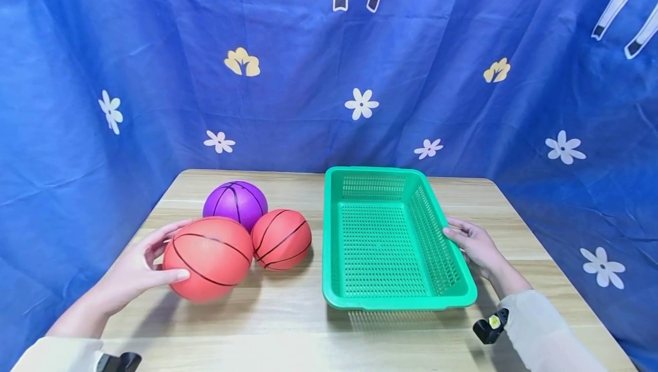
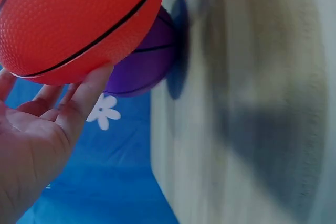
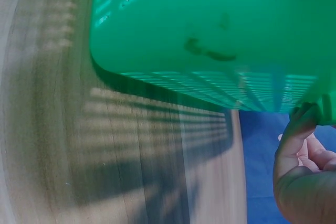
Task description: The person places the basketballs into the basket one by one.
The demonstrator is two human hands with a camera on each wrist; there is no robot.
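At the left, my left hand (image 1: 135,264) holds a red toy basketball (image 1: 212,260), thumb on its near side and fingers around its far side. The left wrist view shows fingertips pressed against the ball's pebbled surface. Behind it lies a purple basketball (image 1: 233,203), partly covered by the held ball in the head view. Another red basketball (image 1: 284,240) sits just to its right. My right hand (image 1: 478,248) grips the right rim of a green plastic basket (image 1: 396,303), thumb over the rim. Nothing lies inside the basket; its near end casts a slatted shadow.
The wood-grain table (image 1: 277,326) carries the balls and the basket. A blue curtain (image 1: 298,115) with white flowers hangs behind and on both sides. A black wrist camera (image 1: 490,326) is strapped at the right sleeve (image 1: 540,326).
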